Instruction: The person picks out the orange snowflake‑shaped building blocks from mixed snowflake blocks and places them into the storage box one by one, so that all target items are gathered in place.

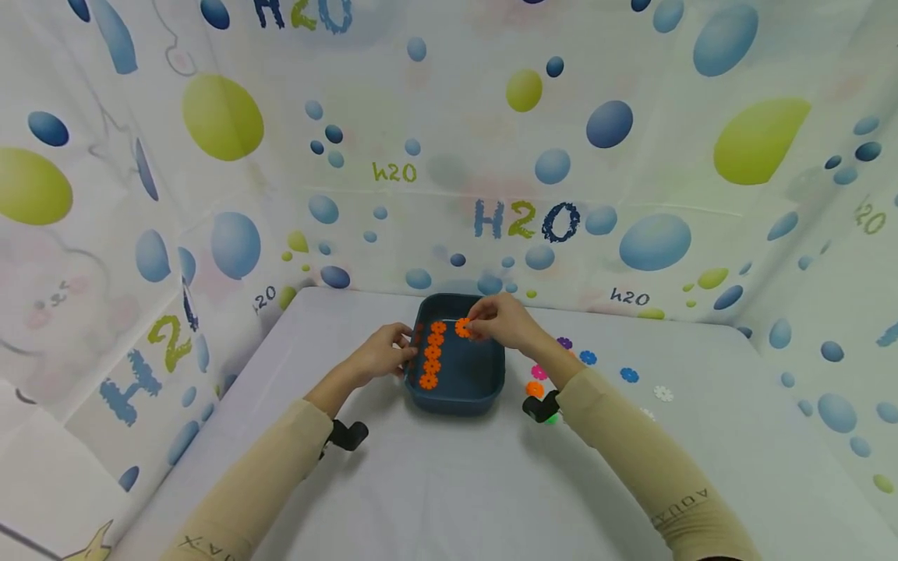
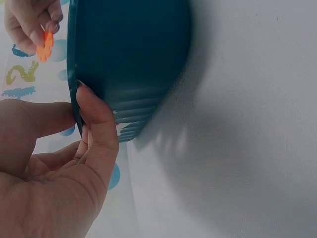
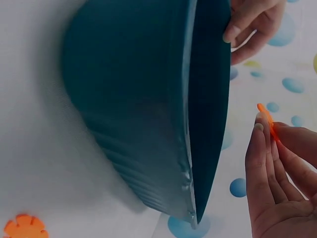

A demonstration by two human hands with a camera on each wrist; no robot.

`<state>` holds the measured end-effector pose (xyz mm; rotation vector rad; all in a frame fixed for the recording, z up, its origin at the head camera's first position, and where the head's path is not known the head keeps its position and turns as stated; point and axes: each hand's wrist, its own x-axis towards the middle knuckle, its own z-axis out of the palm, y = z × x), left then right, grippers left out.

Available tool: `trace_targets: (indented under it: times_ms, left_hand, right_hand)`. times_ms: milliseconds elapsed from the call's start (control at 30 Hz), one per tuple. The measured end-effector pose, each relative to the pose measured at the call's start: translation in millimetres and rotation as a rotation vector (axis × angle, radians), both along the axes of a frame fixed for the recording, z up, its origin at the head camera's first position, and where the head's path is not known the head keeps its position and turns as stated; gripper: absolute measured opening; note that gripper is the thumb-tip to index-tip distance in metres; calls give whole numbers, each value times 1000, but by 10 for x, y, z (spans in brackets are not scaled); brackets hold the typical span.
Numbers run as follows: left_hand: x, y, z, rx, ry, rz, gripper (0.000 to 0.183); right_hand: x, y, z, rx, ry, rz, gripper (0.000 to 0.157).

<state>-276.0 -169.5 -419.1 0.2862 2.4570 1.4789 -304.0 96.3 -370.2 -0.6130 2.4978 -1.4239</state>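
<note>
A dark teal plastic basket stands on the white-covered table. My left hand grips its left rim, thumb on one side and fingers on the other, as the left wrist view also shows. Over the basket's far part, my right hand pinches an orange flower-shaped plastic disc between thumb and fingertips. In the right wrist view that disc appears edge-on, apart from the rim. Along the basket's left inner side runs a column of several orange flower-shaped discs.
Loose flower-shaped discs lie right of the basket, partly under the right forearm: orange, pink, blue, purple and white. A patterned curtain hangs behind the table.
</note>
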Motion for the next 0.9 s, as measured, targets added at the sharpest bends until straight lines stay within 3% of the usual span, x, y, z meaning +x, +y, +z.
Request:
trace_targets:
  times_ms: [433, 900]
  left_hand:
    - [0, -3, 7, -5, 2, 1, 42]
    - [-14, 1, 1, 8, -9, -9, 41]
  right_hand:
    - [-223, -223, -30, -11, -36, -71, 14]
    - [-459, -392, -173, -62, -117, -269, 9]
